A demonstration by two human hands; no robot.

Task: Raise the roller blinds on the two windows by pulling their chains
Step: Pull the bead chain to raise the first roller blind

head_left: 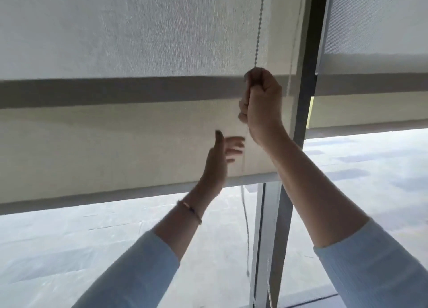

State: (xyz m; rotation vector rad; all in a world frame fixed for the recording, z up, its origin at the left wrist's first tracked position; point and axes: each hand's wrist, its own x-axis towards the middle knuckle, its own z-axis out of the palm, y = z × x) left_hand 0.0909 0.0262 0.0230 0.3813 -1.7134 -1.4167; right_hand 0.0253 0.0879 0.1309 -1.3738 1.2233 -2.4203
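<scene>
A pale roller blind point(139, 41) covers the upper part of the left window, its bottom bar point(104, 194) slanting across the middle. A beaded chain point(259, 29) hangs down in front of it near its right edge. My right hand point(260, 104) is closed in a fist around that chain, just below the dark band of the blind. My left hand point(220, 161) is lower and to the left, blurred, fingers spread, close to the chain's lower run point(245, 215) and not holding it. A second blind point(375, 29) hangs over the right window, its bottom edge higher.
A dark vertical window frame point(303, 113) separates the two windows. Below the blinds, glass shows a pale grey outdoor surface point(92, 238). The chain loop dangles beside the frame's lower part point(268, 261).
</scene>
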